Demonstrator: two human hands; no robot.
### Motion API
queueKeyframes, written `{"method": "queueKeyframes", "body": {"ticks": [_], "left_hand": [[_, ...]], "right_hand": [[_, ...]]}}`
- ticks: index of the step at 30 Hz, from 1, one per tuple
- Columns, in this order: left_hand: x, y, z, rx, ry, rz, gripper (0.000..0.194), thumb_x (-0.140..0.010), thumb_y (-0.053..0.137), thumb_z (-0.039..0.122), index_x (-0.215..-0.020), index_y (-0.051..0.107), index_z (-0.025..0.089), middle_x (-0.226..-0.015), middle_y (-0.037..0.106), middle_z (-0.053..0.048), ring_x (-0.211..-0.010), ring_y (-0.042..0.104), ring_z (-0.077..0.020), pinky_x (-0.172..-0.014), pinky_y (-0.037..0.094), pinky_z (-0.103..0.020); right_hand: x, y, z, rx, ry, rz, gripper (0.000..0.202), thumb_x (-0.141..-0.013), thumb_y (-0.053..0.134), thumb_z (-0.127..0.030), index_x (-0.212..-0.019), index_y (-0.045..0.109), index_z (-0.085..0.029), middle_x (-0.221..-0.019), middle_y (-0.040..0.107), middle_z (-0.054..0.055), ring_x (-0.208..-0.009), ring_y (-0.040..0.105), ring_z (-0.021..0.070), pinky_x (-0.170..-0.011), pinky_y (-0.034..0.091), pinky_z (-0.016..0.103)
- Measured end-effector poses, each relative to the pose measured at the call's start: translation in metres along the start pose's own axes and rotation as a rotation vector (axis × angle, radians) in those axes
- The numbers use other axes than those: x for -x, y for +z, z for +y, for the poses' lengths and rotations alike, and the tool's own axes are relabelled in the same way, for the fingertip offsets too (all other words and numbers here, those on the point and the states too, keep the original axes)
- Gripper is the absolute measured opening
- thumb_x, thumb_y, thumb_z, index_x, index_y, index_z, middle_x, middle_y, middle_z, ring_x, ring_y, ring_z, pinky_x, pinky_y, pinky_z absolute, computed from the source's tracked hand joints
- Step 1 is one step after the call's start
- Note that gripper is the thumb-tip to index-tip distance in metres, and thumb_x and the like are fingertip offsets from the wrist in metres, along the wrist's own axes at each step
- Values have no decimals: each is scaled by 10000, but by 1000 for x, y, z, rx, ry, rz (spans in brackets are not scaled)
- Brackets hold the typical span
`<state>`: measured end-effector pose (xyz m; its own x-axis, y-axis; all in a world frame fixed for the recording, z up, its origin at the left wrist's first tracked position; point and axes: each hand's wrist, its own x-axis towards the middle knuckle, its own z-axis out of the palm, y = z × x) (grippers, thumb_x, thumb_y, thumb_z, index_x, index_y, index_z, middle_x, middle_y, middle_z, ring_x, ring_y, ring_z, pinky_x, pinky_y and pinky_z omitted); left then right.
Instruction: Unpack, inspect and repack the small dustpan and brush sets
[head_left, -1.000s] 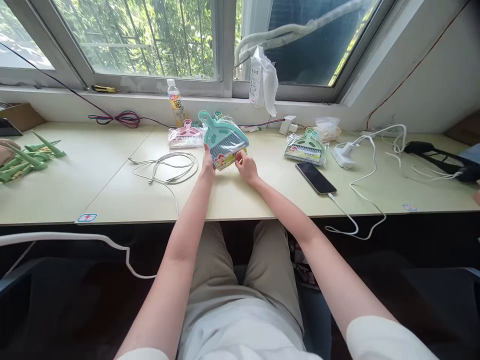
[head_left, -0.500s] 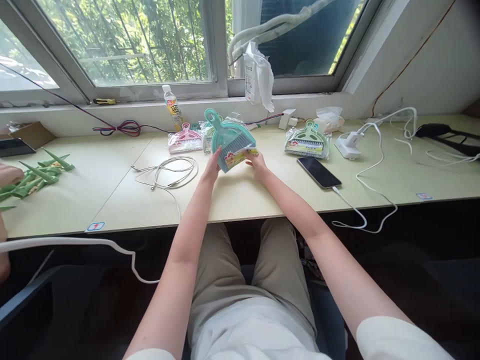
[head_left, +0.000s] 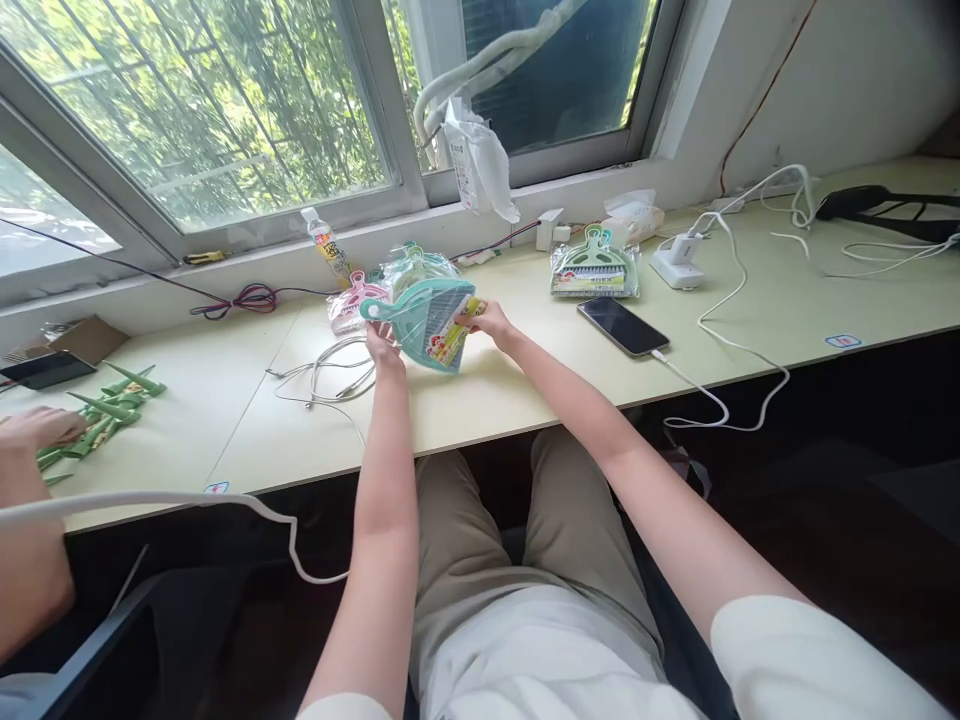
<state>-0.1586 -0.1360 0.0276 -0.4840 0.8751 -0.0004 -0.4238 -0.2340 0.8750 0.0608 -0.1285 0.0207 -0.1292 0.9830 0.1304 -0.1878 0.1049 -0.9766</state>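
A teal dustpan-and-brush set (head_left: 420, 318) with a yellow and red label is held above the table, tilted so that its looped handle points left. My left hand (head_left: 384, 342) grips it near the handle, with the fingers partly hidden behind it. On the other side my right hand (head_left: 487, 322) pinches the label end. Behind it lie a wrapped pink set (head_left: 346, 305) and a wrapped green set (head_left: 412, 262). Another wrapped green set (head_left: 596, 268) stands farther right.
A coiled cable (head_left: 337, 375) lies left of my hands, a charging phone (head_left: 624, 327) to the right. A white adapter (head_left: 679, 262), bottle (head_left: 327, 245) and tissue pack (head_left: 634, 217) are farther back. At far left another person's hand (head_left: 45, 427) touches green leafy pieces (head_left: 112, 408).
The teal set has turned anticlockwise, its handle swinging from the top to the left. My left hand has moved to the handle side. The view has shifted and tilted. The other person's hand reaches farther in.
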Motion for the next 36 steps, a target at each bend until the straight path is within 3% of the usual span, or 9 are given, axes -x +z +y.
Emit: {"method": "queueKeyframes", "body": {"ticks": [5,9,14,18,21,24,25,31,36], "left_hand": [[6,-17,20,-102,185,372,663,-1062,121,562,-1228,649,197,-1202,719,-122,-939,744,-168,-799,581,-275],[11,-27,27,-531,339,600,528,-1037,263,568,-1327,571,251,-1382,621,-143,-1256,652,-252,-991,560,-388],[21,-33,42,-926,330,274,553,-1005,411,490,-1458,465,177,-1471,550,-205,-1466,462,-316,-1155,437,-485],[37,-22,45,-863,417,255,535,-1053,243,394,-1525,413,208,-1502,546,-187,-1516,401,-293,-1232,322,-545],[47,1,25,-694,522,113,564,-1072,146,415,-1532,425,249,-1495,572,-139,-1496,444,-234,-1251,318,-456],[52,24,-8,-622,380,-244,576,-1034,403,498,-1543,414,230,-1562,518,-144,-1495,451,-255,-1211,378,-401],[53,29,-17,-629,331,-273,583,-1011,479,477,-1532,431,221,-1576,504,-149,-1499,445,-265,-1214,369,-400],[46,30,-29,-677,314,-180,448,-983,508,345,-1397,585,190,-1415,652,-142,-1365,579,-280,-1146,426,-394],[42,24,-18,-745,348,-89,443,-993,455,353,-1374,613,188,-1396,669,-134,-1314,609,-256,-1116,435,-362]], "right_hand": [[-1,-14,-6,36,18,14,379,-485,937,-276,-776,724,-158,-791,750,37,-728,628,162,-619,474,257],[-3,-34,-6,-17,34,151,402,-468,954,-286,-767,712,-167,-817,761,42,-764,655,178,-671,511,281],[-4,-42,-5,-225,-3,274,439,-531,938,-370,-848,699,-184,-936,780,63,-939,728,219,-835,569,324],[-7,-41,0,-256,7,292,458,-527,938,-363,-882,706,-190,-966,780,57,-971,731,219,-872,567,328],[-8,-38,4,-227,28,233,463,-502,947,-365,-864,720,-187,-943,777,50,-946,726,219,-883,567,339],[-8,-37,3,-153,69,128,449,-491,955,-354,-838,726,-183,-910,775,58,-918,724,231,-872,579,360],[-8,-38,2,-108,90,99,435,-498,951,-337,-837,728,-180,-903,774,62,-910,723,235,-867,582,367],[-4,-64,-14,508,150,-103,325,-665,770,-138,-987,731,-169,-1090,761,119,-1036,704,294,-923,567,416],[5,-71,-15,1352,25,191,716,-804,592,-59,-1510,473,-90,-1623,358,277,-1500,363,386,-1177,340,573]]}}
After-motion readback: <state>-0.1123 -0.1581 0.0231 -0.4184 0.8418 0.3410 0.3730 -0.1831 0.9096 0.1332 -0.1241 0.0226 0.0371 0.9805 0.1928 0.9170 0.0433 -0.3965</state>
